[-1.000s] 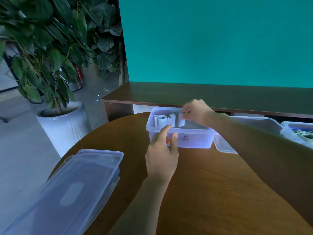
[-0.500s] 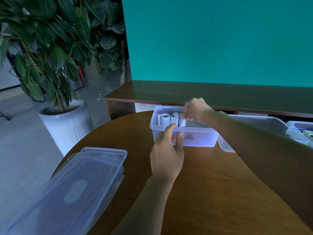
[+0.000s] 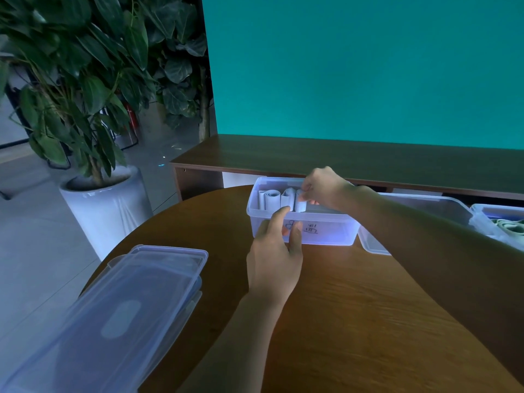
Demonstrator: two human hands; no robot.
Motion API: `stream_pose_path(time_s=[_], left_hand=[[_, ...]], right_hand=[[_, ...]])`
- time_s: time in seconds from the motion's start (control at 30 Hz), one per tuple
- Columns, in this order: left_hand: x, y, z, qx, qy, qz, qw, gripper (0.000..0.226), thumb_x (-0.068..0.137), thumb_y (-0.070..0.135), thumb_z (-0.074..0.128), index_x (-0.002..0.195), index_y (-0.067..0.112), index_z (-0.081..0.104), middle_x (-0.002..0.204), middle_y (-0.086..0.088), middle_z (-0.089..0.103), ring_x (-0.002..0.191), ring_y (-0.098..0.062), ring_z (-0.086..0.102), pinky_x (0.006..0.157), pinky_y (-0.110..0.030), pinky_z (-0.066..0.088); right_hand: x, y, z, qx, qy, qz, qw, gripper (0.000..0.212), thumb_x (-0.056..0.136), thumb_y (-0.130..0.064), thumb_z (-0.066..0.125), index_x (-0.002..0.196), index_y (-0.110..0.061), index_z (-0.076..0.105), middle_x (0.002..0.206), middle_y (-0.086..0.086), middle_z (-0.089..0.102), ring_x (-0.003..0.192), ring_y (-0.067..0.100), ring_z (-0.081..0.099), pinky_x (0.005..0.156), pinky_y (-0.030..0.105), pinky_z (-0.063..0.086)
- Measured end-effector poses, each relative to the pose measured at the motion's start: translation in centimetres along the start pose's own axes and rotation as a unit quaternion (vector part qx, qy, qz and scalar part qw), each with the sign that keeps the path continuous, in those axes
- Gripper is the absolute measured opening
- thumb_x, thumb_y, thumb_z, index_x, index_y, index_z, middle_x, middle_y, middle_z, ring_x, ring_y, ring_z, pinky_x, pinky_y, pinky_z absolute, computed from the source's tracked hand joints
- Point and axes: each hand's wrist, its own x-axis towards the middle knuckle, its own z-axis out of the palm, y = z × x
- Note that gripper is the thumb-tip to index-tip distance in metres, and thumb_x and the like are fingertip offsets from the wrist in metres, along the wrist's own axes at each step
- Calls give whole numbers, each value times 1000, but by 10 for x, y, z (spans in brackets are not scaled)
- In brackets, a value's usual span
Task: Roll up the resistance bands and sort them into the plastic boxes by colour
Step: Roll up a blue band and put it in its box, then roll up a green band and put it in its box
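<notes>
A clear plastic box (image 3: 329,232) with handwriting on its front wall stands at the far side of the round wooden table (image 3: 354,321). Three pale rolled bands stand side by side in its left end; the leftmost roll (image 3: 269,198) and middle roll (image 3: 287,197) are free. My right hand (image 3: 321,188) reaches in from the right and pinches the third rolled band (image 3: 300,205). My left hand (image 3: 273,256) rests against the box's front wall, its index finger on the rim and its thumb on the wall.
Two stacked clear lids (image 3: 113,316) lie at the table's near left. A second clear box (image 3: 419,211) and a third box holding greenish bands (image 3: 507,226) stand at the right. A low wooden bench (image 3: 354,163) runs behind; a potted plant (image 3: 107,205) stands on the left.
My left hand has moved forward from just short of the box until it touches the front wall and rim. My right hand stays at the third roll.
</notes>
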Motion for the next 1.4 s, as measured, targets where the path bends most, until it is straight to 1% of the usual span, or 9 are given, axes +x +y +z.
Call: stream_pose_path(time_s=[0.1,0.23,0.4,0.53,0.77,1.03,1.17,1.3,1.4], left_hand=[[0,0,0,-2,-2,3,1000,48,101,51,45,146,32,47,117,5,67,98,-11,67,67,-15,56],[0,1,-2,-1,-3,4,1000,49,101,51,44,147,32,45,118,5,67,99,-11,67,68,-18,59],[0,1,-2,-1,-6,-2,1000,50,100,52,44,147,34,45,119,5,67,99,-13,67,66,-14,56],[0,0,0,1,-10,-3,1000,49,101,50,46,146,33,46,118,5,67,99,-13,67,64,-10,52],[0,1,-2,6,0,7,1000,46,101,47,48,145,32,47,115,5,67,92,-10,66,59,-4,43],[-19,18,-5,-17,46,59,997,42,98,37,59,135,19,58,106,-1,72,88,-10,69,65,-17,57],[-58,59,3,-91,-60,29,994,39,96,36,62,133,24,58,96,7,69,90,-10,67,75,-3,45],[-105,111,26,-130,-219,19,967,41,95,34,66,135,30,57,95,12,67,90,-2,63,77,-3,41],[-135,146,41,-149,-276,15,949,38,95,31,67,131,32,58,100,14,68,89,5,61,76,-3,46]], right_hand=[[-2,-2,1,-42,-17,4,999,21,99,-21,64,82,-9,70,80,7,63,80,28,58,72,33,47],[-2,2,1,-30,-10,-9,999,23,100,-18,63,116,-6,74,110,11,72,98,29,67,91,38,54],[-2,8,3,-59,7,-22,998,25,102,-15,56,82,-7,68,81,7,66,88,32,59,81,35,49],[-1,11,2,-41,11,-18,999,16,99,-16,63,102,-5,74,98,13,73,97,31,67,92,42,54],[-16,9,-15,27,43,-10,999,18,96,-10,66,112,-2,71,87,11,72,82,24,69,90,36,56],[-139,29,-60,134,136,-8,982,9,93,-23,68,91,-18,75,73,0,76,60,7,65,65,21,52],[-233,60,-51,190,160,34,968,15,96,-27,68,87,-18,75,73,-2,75,65,9,69,68,24,55],[-331,88,-28,217,206,91,950,21,98,-24,65,83,-11,74,70,-2,72,61,6,66,63,22,52],[-392,105,-11,232,244,148,930,24,99,-28,62,78,-21,71,62,-6,67,55,3,61,60,15,44]])
